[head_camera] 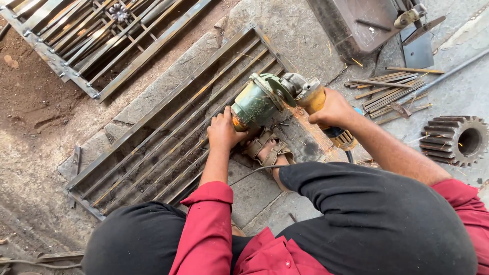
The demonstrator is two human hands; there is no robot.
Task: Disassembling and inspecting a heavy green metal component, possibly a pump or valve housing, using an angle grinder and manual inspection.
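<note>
Left hand point(224, 133) clamped on green motor body of heavy angle grinder point(265, 99) | right hand point(333, 108) wrapped around its yellow rear handle | disc sparking on flat rusty steel-bar grille point(168, 132) lying on concrete floor | sandalled foot point(267, 147) just beside disc | risk: kickback or sparks onto bare toes, black cord point(254, 173) snagging underfoot.

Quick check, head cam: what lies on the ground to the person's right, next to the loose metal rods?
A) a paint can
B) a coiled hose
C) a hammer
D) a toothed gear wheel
D: a toothed gear wheel lies on the concrete just below the loose metal rods, to the right of the right hand on the angle grinder.
</note>
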